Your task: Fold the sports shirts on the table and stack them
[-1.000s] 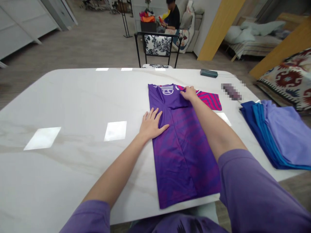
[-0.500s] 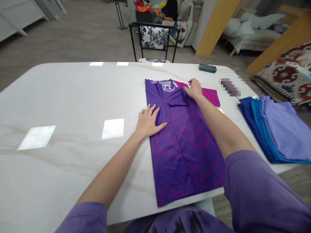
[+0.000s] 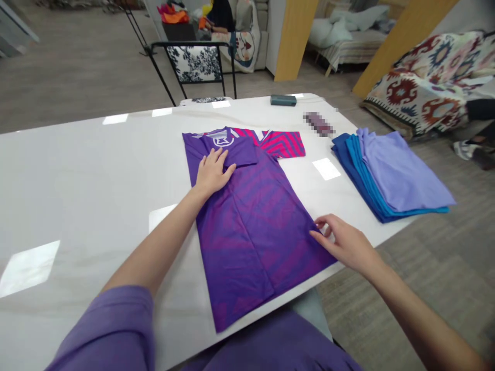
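A purple T-shirt (image 3: pixel 247 221) with a pink-striped sleeve and a white chest emblem lies on the white table, its left side folded inward lengthwise. My left hand (image 3: pixel 212 172) rests flat on its upper part, just below the emblem, fingers spread. At the shirt's right side edge, near the lower hem, my right hand (image 3: pixel 344 242) has thumb and fingertips closed on the fabric. The striped sleeve (image 3: pixel 286 144) still sticks out to the right.
A stack of folded blue and lavender clothes (image 3: pixel 402 170) lies at the table's right edge. Farther back are a dark green case (image 3: pixel 283 100) and a pixelated item (image 3: pixel 318 124). A black-framed chair (image 3: pixel 195 64) stands behind the table (image 3: pixel 96 170). A person sits in the background.
My right hand has moved from the shoulder by the sleeve down to the shirt's lower right edge. My left hand has slid up toward the emblem. The view has turned right.
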The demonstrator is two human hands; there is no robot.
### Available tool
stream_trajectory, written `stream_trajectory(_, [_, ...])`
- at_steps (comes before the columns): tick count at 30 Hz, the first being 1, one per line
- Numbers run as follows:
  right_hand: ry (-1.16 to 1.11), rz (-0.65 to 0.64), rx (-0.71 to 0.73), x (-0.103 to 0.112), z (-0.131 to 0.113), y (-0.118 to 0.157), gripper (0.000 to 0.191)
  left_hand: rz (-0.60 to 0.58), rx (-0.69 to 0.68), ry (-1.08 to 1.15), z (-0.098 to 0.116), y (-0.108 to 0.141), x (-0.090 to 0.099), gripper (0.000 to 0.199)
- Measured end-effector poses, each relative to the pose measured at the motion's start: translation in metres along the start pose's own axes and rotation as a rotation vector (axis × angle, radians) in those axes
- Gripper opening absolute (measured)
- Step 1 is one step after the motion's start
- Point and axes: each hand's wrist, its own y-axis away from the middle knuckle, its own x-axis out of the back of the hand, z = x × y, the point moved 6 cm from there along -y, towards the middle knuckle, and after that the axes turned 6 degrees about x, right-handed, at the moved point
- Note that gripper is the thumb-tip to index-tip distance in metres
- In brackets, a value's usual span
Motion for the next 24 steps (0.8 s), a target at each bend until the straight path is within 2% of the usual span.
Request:
stream_trajectory(2, [-0.024, 0.024, -0.159, 0.001, 0.031, 0.053, 0.043, -0.14, 0.024, -0.075, 0.013, -0.028, -0.013, 0.088])
stream_trajectory(4, [-0.056, 0.049, -0.245, -0.001, 0.051, 0.093, 0.043, -0.244, 0.077, -0.165, 0.028, -0.054, -0.018, 0.087])
stream_trajectory(6, [-0.074, 0.075, -0.279, -0.004, 0.061, 0.117, 0.041, -0.203, 0.085, -0.225, 0.056, -0.081, -0.011, 0.079])
stream_trajectory(8, [-0.072, 0.114, -0.277, -0.005, 0.064, 0.125, 0.037, -0.073, 0.025, -0.214, 0.105, -0.109, -0.002, 0.071])
stream_trajectory(10, [-0.045, 0.165, -0.234, -0.005, 0.059, 0.12, 0.033, -0.012, -0.039, -0.148, 0.164, -0.135, -0.005, 0.062])
stream_trajectory(13, [0.023, 0.255, -0.141, -0.003, 0.044, 0.101, 0.029, -0.071, -0.048, -0.085, 0.243, -0.167, -0.036, 0.057])
stream_trajectory(15, [0.041, 0.297, -0.104, -0.005, 0.032, 0.091, 0.025, -0.105, -0.031, -0.102, 0.28, -0.184, -0.061, 0.066])
stream_trajectory(17, [0.018, 0.323, -0.094, -0.008, 0.024, 0.084, 0.021, -0.128, -0.013, -0.135, 0.302, -0.196, -0.085, 0.077])
stream_trajectory(19, [-0.01, 0.34, -0.096, -0.012, 0.019, 0.08, 0.018, -0.156, 0.001, -0.169, 0.311, -0.204, -0.104, 0.076])
stream_trajectory(22, [-0.025, 0.343, -0.057, -0.015, 0.015, 0.077, 0.016, -0.184, 0.003, -0.165, 0.313, -0.21, -0.121, 0.06])
stream_trajectory(24, [-0.052, 0.346, -0.014, -0.015, 0.013, 0.075, 0.016, -0.182, 0.045, -0.018, 0.308, -0.212, -0.122, 0.049])
